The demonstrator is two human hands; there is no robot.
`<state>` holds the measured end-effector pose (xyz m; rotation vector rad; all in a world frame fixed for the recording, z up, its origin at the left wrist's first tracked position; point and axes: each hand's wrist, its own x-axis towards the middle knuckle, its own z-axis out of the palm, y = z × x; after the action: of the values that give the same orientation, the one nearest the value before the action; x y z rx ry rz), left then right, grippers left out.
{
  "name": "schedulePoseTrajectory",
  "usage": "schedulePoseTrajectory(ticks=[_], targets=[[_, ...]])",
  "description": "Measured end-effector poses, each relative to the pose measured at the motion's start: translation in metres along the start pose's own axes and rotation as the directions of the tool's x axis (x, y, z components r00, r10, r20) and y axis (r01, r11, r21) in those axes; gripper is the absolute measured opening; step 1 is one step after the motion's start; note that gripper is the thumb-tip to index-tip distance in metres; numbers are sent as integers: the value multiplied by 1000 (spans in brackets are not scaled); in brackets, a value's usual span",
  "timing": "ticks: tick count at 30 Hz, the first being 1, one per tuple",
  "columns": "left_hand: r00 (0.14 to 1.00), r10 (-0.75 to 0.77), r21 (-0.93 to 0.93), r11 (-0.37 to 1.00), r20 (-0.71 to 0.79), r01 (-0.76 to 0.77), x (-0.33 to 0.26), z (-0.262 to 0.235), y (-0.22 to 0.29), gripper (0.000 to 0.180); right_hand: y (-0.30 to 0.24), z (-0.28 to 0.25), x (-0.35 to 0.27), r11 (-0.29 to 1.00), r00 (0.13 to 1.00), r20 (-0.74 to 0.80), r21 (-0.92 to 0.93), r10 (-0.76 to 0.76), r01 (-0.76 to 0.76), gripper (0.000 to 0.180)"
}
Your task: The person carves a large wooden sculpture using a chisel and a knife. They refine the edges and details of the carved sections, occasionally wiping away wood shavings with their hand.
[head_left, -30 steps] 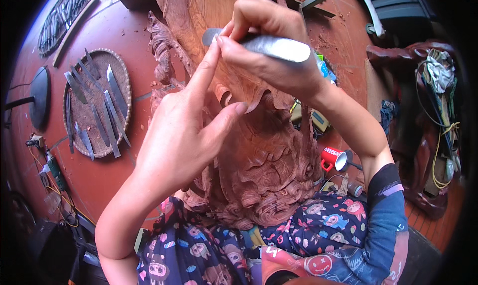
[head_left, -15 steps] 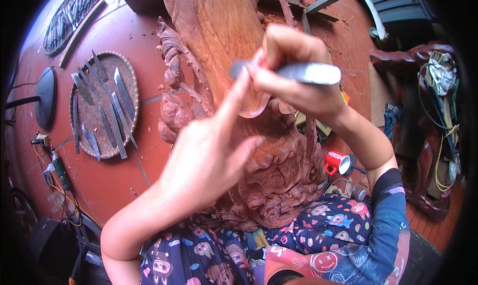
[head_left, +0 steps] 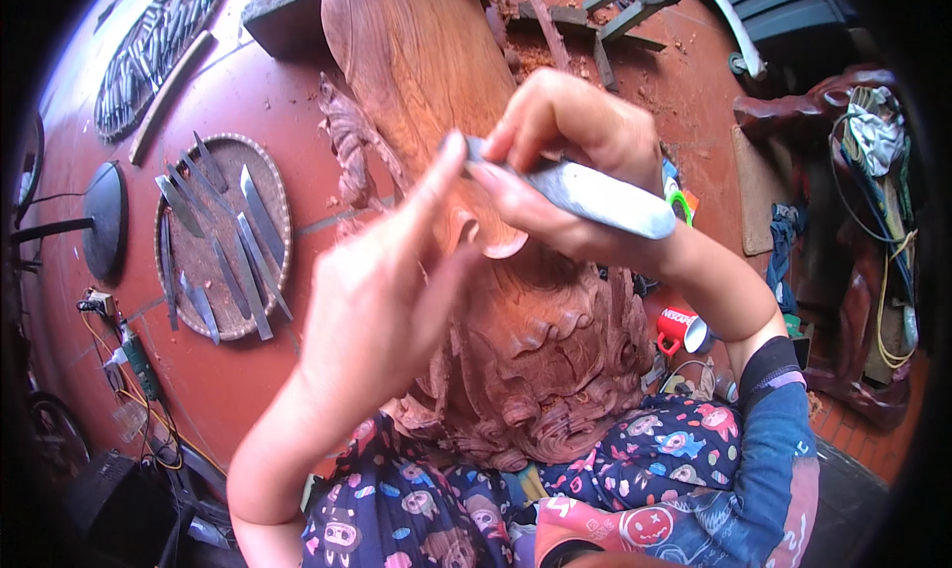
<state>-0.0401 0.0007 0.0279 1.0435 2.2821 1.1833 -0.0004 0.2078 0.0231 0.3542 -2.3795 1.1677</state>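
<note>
Held over the carving in my right hand is a flat steel blade with a broad rounded end, which points to the lower right. My right fingers pinch it near its narrow end. The extended index finger of my left hand meets that narrow end at the tip. My left thumb stands apart, smeared by motion, and the other left fingers are partly hidden. Below both hands lies a large reddish-brown wood carving, smooth at the far part and cut into deep folds and swirls near my lap.
On the left, a round woven basket holds several knife-like blades. Beyond it lie a tray of many carving tools and a curved stick. A green power tool trails cords. At right, a red mug sits beside the carving.
The blade has tilted, its broad end now lower, and my right hand has turned with it. My left index fingertip has shifted left with the narrow end. The whole view has moved slightly.
</note>
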Motion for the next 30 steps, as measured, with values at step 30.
schedulePoseTrajectory(ticks=[30], targets=[[996,-14,-89,996,86,22,-15,30,0,84,15,-9,0,959,934,291,128,206,-251,27]])
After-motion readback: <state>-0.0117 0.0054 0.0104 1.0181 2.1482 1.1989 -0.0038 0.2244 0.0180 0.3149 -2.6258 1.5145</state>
